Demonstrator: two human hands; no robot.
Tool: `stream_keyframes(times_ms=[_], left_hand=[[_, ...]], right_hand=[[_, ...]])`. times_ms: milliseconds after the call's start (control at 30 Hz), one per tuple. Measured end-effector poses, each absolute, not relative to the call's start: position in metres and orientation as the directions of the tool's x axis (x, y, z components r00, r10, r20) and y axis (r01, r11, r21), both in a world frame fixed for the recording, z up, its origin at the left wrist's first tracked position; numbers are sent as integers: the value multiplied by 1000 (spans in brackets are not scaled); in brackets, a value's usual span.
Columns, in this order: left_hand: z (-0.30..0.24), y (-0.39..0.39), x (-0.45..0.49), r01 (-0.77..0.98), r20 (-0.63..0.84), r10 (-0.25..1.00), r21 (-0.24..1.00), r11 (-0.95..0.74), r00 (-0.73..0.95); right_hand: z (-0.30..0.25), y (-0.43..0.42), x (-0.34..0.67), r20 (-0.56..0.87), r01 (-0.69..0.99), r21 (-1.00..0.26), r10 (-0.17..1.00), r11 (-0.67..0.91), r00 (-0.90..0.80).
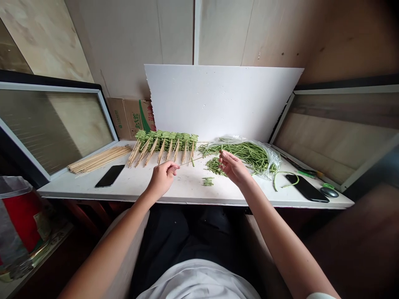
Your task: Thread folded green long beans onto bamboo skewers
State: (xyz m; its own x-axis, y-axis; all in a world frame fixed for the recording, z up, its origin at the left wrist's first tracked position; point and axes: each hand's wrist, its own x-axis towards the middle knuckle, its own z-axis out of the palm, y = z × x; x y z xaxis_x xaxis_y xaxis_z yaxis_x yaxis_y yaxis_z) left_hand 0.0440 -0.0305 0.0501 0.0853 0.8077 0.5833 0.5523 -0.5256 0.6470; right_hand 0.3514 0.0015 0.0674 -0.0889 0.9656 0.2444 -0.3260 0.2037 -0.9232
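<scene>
My left hand [163, 176] is closed around a thin bamboo skewer [199, 158] that points right, with one short green bean piece [193, 163] threaded across it. Just right of the skewer's tip, my right hand [232, 165] pinches another short bean piece, which sticks up above the fingertips. Cut bean pieces [213, 165] lie in a pile beside the right hand, and a small row of pieces [208, 181] lies nearer the table edge. Behind the left hand, bundles of filled bean skewers [166, 139] are stacked with their bare ends toward me.
Bare skewers [99, 159] and a phone [109, 176] lie at left on the white table [187, 193]. Long beans [246, 153] fill a clear plastic bag at right, near a second phone [307, 189] and a rounded grey object [329, 192]. A white board [218, 99] stands behind.
</scene>
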Motion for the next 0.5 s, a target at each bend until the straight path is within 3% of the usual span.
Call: stream_keyframes(times_ms=[500], left_hand=[[55,-41,54,623,714,694,502,-601,94]], right_hand=[[74,-12,341,277,-497,-851,949,171,-149]])
